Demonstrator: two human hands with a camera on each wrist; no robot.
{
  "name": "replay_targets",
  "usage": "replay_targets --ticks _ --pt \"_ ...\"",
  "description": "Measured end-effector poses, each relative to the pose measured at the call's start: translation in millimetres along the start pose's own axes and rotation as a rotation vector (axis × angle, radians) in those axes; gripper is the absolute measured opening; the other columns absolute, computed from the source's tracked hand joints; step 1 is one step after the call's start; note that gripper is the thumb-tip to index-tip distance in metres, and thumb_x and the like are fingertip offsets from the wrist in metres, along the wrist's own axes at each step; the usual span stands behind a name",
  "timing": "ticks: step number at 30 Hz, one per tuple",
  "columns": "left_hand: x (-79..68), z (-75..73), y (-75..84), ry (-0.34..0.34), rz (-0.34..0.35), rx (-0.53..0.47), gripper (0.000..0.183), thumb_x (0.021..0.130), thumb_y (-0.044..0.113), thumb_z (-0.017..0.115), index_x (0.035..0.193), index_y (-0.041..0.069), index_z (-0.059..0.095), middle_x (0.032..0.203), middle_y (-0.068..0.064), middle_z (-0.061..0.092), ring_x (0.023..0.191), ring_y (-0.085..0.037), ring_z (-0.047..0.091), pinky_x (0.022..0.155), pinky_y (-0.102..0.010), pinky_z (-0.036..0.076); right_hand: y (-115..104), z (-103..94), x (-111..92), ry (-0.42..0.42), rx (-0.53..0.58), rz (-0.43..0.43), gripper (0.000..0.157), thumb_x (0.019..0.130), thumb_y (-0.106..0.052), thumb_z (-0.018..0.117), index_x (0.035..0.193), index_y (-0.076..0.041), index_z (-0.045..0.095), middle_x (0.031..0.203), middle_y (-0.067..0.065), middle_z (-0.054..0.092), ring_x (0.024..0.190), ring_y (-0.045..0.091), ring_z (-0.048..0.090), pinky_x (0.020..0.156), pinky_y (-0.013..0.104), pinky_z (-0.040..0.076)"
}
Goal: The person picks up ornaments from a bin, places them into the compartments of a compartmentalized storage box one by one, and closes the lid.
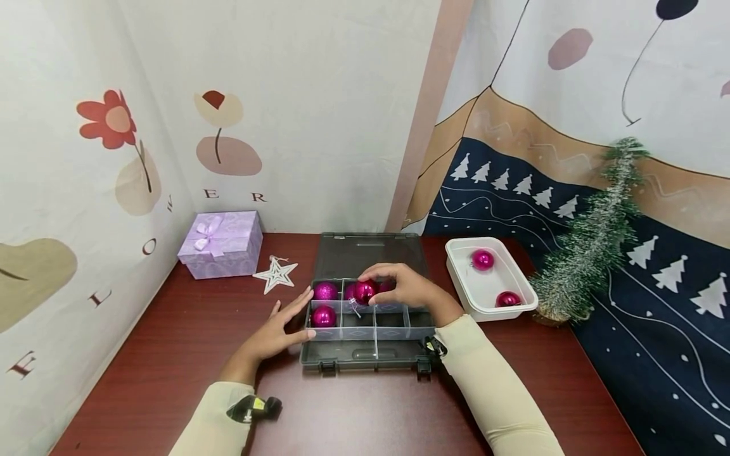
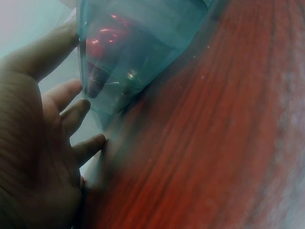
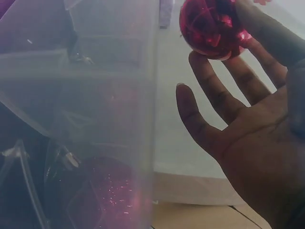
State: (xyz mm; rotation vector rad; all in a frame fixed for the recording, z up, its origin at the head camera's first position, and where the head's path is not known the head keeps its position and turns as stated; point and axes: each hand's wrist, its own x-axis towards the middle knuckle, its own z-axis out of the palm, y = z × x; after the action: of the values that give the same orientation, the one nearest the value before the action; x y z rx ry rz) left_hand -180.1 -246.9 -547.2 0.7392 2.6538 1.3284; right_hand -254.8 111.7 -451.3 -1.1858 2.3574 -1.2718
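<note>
A shiny magenta Christmas bauble is pinched between the fingertips and thumb of my right hand, above the divided plastic box. In the right wrist view the bauble sits at the fingertips, beside the cloudy box wall. My left hand rests against the box's left side, fingers spread and mostly straight. Inside, a glittery bauble occupies the back left compartment and a shiny bauble the one in front of it. More magenta shows in the back row, partly hidden by my right hand.
Behind the compartments lies the box's dark lid, folded back. A white tub with two magenta baubles stands to the right, near a small tinsel tree. At the back left are a lilac gift box and a white star ornament.
</note>
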Motion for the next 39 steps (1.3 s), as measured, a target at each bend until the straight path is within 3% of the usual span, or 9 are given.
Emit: replay_targets --ticks 10,14,21,28,33,39 --pt "-0.4 0.0 0.7 0.003 0.002 -0.002 0.091 0.099 0.036 0.078 0.174 0.016 0.03 0.184 -0.014 0.02 0.165 -0.05 0.027 0.126 -0.084 -0.01 1.1 8.7 5.0 -0.1 -0.015 0.028 0.046 0.09 -0.012 0.091 0.135 -0.012 0.078 0.141 0.011 0.075 0.133 0.03 0.068 0.112 0.058 0.059" --pt "-0.3 0.0 0.8 0.002 0.003 -0.005 0.091 0.099 0.035 0.078 0.174 0.016 0.03 0.184 -0.014 0.02 0.165 -0.05 0.027 0.126 -0.084 -0.01 2.0 11.6 5.5 -0.116 -0.03 0.052 0.048 0.089 -0.013 0.092 0.134 -0.012 0.078 0.141 0.01 0.075 0.13 0.028 0.069 0.108 0.053 0.062" --pt "-1.0 -0.5 2.1 -0.001 0.002 -0.008 0.091 0.099 0.035 0.078 0.174 0.015 0.03 0.184 -0.014 0.02 0.165 -0.05 0.027 0.126 -0.084 -0.01 2.5 15.4 5.8 -0.133 -0.035 0.044 0.047 0.086 -0.012 0.094 0.13 -0.008 0.079 0.136 0.014 0.077 0.123 0.027 0.07 0.106 0.058 0.062" --pt "-1.0 -0.1 2.4 0.0 -0.003 -0.012 0.091 0.099 0.035 0.078 0.174 0.015 0.03 0.184 -0.014 0.021 0.166 -0.05 0.027 0.126 -0.084 -0.011 6.1 18.1 6.1 -0.136 -0.067 0.023 0.047 0.084 -0.016 0.097 0.127 -0.008 0.08 0.133 0.012 0.078 0.12 0.023 0.069 0.104 0.055 0.063" --pt "-0.8 0.1 0.7 0.002 -0.001 -0.005 0.091 0.099 0.035 0.078 0.174 0.015 0.03 0.184 -0.014 0.021 0.166 -0.05 0.027 0.126 -0.084 -0.01 6.1 20.0 7.5 -0.152 -0.092 0.012 0.045 0.084 -0.018 0.097 0.125 -0.009 0.081 0.131 0.01 0.077 0.117 0.019 0.067 0.105 0.053 0.062" --pt "-0.9 -0.1 0.5 0.001 0.0 -0.001 0.091 0.099 0.036 0.078 0.174 0.015 0.03 0.184 -0.014 0.021 0.165 -0.051 0.027 0.126 -0.084 -0.01 4.3 22.3 8.1 -0.177 -0.099 0.007 0.043 0.085 -0.017 0.096 0.125 -0.008 0.081 0.132 0.011 0.075 0.122 0.024 0.068 0.11 0.054 0.059"
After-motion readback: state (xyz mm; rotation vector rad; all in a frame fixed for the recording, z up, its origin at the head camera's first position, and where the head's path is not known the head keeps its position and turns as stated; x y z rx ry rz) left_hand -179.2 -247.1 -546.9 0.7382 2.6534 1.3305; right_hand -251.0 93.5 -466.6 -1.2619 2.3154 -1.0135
